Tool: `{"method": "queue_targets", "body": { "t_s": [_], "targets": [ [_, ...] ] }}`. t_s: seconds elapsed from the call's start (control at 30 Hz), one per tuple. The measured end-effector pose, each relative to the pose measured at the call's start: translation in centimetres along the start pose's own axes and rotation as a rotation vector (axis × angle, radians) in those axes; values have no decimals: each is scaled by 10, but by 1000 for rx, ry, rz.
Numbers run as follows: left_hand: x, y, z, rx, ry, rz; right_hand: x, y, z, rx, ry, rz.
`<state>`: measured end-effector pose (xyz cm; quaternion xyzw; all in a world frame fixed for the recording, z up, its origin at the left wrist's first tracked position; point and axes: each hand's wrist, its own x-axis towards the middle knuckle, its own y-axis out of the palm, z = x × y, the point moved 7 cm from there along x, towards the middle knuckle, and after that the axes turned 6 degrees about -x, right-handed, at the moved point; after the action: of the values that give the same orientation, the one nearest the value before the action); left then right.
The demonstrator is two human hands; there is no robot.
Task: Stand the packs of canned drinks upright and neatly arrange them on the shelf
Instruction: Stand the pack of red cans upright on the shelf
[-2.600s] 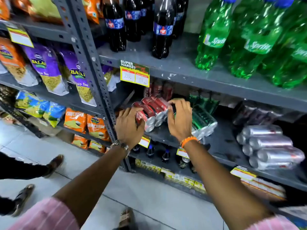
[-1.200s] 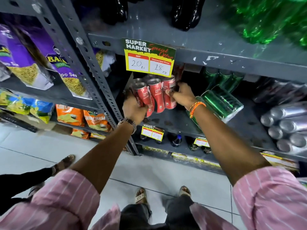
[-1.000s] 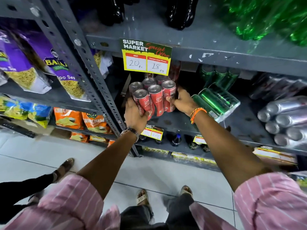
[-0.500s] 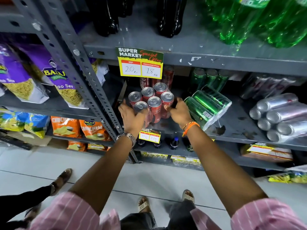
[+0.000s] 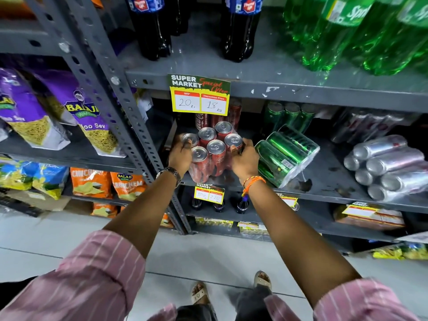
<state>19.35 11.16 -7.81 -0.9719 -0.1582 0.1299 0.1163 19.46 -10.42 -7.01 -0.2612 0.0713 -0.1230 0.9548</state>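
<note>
A shrink-wrapped pack of red cola cans (image 5: pixel 212 149) stands upright on the grey metal shelf (image 5: pixel 324 179), tops up. My left hand (image 5: pixel 180 155) grips its left side and my right hand (image 5: pixel 244 158) grips its right side. Just to the right, a pack of green cans (image 5: pixel 286 156) lies on its side. Farther right, a pack of silver cans (image 5: pixel 389 166) also lies flat. Upright red cans (image 5: pixel 234 112) and green cans (image 5: pixel 289 115) stand at the back of the shelf.
A yellow price tag (image 5: pixel 200 96) hangs from the shelf above, which carries dark cola bottles (image 5: pixel 152 31) and green Sprite bottles (image 5: pixel 347 31). A perforated grey upright (image 5: pixel 125 105) stands left of the pack. Snack bags (image 5: pixel 90 126) fill the left rack. Another person's dark sleeve (image 5: pixel 14 288) shows low at the left.
The red can pack went from lying on its side to lifted and turned upright, and now stands on the shelf with both hands still on it.
</note>
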Motion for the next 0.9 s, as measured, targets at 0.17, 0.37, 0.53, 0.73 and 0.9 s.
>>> {"method": "queue_targets", "body": {
  "t_s": [0.17,0.37,0.53,0.73,0.9],
  "targets": [
    [1,1,3,-57,-16,-12,8,-2,0,-24,23,11],
    [-9,4,5,-91,55,-57,20,-2,6,-41,23,13],
    [-29,9,16,-104,151,-102,51,4,16,-109,-20,89],
    [-40,15,17,-138,102,-140,83,19,26,-133,-53,242],
    [-14,5,-8,-88,-19,-115,59,8,26,-78,-56,149]
  ]
}}
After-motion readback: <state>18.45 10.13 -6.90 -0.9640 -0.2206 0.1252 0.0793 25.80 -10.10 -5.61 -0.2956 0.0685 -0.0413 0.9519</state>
